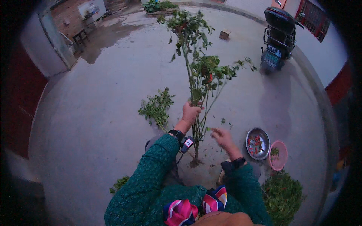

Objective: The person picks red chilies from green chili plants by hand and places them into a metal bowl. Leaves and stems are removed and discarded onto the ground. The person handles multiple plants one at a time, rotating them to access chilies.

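A tall uprooted chili pepper plant (187, 60) stands upright in front of me, its root end (195, 162) low by the ground between my feet. My left hand (191, 112) is closed around its stems about halfway up. Drooping green leaves crowd the upper branches, where a red chili pepper (210, 78) shows. To the right of the lower stems is my right hand (222, 138), blurred, its fingers pointing at the plant. A small green leaf (208, 129) appears by those fingertips; whether they pinch it is unclear.
At right are a metal basin (265, 141) with red chilies and a pink plastic basin (282, 158) holding greens. Below them lies a heap of plants (284, 197). Cut plants (157, 108) lie at left. Farther off stand a motorcycle (278, 42) and a small block (224, 34).
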Demonstrator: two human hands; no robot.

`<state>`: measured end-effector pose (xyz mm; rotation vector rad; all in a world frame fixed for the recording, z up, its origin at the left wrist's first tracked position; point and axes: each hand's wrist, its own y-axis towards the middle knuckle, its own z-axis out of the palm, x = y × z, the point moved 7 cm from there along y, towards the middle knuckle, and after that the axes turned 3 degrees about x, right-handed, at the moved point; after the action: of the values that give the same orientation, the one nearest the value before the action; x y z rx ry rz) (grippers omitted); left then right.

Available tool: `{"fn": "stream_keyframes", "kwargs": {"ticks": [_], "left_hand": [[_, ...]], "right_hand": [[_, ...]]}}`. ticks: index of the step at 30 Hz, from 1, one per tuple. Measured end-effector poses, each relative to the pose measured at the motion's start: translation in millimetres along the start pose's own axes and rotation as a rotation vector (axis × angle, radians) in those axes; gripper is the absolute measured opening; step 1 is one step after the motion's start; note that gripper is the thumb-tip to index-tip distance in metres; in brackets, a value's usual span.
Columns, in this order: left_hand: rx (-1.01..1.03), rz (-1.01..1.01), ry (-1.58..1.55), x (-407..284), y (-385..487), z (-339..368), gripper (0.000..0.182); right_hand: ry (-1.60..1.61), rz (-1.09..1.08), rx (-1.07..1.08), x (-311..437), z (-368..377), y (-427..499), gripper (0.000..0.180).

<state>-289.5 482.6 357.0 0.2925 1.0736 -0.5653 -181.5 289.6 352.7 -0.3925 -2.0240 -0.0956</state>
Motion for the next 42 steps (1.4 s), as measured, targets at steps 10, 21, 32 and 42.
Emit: {"fn": "stream_keyframes", "kwargs": {"ticks": [10,21,32,42], "left_hand": [[0.076,0.138,0.134,-27.8,-9.9,26.5,0.031],[0.215,-0.177,0.016,-0.4,-5.0,47.2,0.032],[0.338,-0.268,-0.052,-9.4,-17.0,71.8,0.041],[0.393,-0.247,0.106,-8.4,-18.4,80.4,0.044]], "right_hand": [[0.248,-0.125,-0.311,60.4,-50.1,19.1,0.020],[-0.537,-0.695,-0.761,168.4,-92.1,10.3,0.014],[-0.406,-0.162,-0.608,109.9,-133.0,48.4,0.018],[-0.444,-0.474,-0.794,119.2,-132.0,49.4,0.010]]}}
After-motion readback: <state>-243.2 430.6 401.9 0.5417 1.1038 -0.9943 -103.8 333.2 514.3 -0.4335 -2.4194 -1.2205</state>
